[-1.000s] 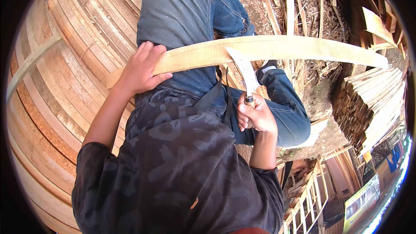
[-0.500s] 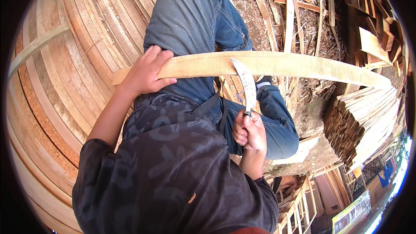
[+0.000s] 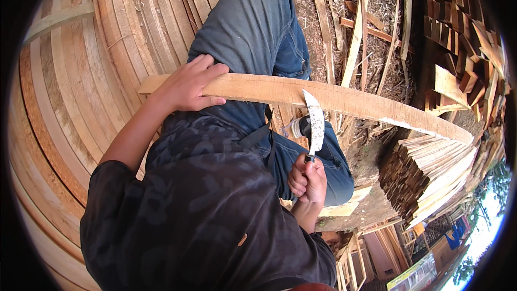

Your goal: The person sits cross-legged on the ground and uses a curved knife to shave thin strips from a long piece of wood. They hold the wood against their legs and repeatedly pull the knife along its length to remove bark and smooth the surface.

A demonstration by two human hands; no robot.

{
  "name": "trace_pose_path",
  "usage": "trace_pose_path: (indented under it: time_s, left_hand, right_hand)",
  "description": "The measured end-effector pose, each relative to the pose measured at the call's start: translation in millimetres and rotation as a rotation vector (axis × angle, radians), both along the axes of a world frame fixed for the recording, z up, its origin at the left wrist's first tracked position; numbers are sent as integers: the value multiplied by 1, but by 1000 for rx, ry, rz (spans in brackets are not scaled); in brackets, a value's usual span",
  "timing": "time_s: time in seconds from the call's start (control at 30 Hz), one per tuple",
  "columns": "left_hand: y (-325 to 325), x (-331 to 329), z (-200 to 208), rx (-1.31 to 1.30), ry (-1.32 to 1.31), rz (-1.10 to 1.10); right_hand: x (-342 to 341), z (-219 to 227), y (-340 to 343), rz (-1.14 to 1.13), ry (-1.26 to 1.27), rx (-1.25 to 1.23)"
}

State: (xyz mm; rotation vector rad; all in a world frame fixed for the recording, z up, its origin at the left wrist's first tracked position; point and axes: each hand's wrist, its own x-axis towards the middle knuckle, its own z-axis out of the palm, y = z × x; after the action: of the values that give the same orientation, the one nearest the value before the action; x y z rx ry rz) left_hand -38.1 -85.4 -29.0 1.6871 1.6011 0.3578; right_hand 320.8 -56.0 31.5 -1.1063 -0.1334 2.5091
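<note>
Knife (image 3: 316,129) swings upright, board (image 3: 355,102) dips at its far end

Since a second ago the blade turns straighter in view, and the board's right end slopes lower across the scene! Nearest to us, the dark patterned shirt (image 3: 215,210) fills the bottom, arms reaching out from it. Here's the right hand (image 3: 308,179), fist wrapped tight round the knife handle, the curved, speckled blade rising out of it. Its tip overlaps the board's near edge; whether they touch, I can't tell from here. And the left hand (image 3: 191,85), well apart from the right, clamps the board near its left end, thumb along the near side. That board lies across the thigh of the blue jeans (image 3: 253,16). Off to the left, long timber slats (image 3: 70,81) run side by side, one strip (image 3: 59,21) crossing them. Beyond the legs, shavings and offcuts litter the ground (image 3: 371,59). Farther right stands a neat stack of sticks (image 3: 431,172), then a wooden frame (image 3: 353,264) and a blue cloth (image 3: 454,236) in the distance.
</note>
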Motion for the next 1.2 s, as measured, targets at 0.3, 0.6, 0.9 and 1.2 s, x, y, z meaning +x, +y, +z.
trace_pose_path:
  time_s: [0.3, 0.6, 0.9, 1.2]
  left_hand:
    - [-1, -3, -1, -34, -25, 3]
    - [3, -3, 1, -54, -29, 6]
    - [2, 4, -1, -17, 9, 33]
    - [4, 3, 0, -25, -2, 36]
  right_hand:
    - [-6, -4, 0, 54, -81, 78]
    - [-19, -30, 16, 235, -24, 37]
    - [-19, -59, 5, 17, 504, -175]
    - [-47, -59, 10, 258, 105, 34]
